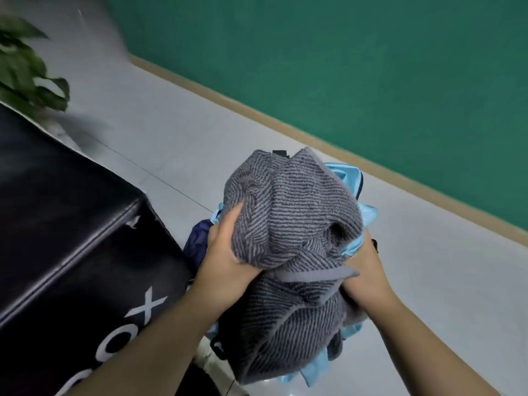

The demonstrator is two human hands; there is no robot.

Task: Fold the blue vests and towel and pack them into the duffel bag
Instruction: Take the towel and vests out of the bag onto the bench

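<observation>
A crumpled grey striped towel [288, 221] is bunched together with light blue vests [347, 178], whose shiny fabric pokes out behind and below the towel. My left hand [225, 250] grips the bundle from its left side. My right hand [363, 275] holds it from the right, mostly hidden under the cloth. A dark navy duffel bag [197, 247] shows just below and behind the bundle, on the floor; most of it is covered.
A large black padded box [71, 224] with white lettering stands at the left. A green leafy plant [25, 70] is at the far left. Grey floor tiles [428, 267] run to a tan skirting and a green wall [343, 67].
</observation>
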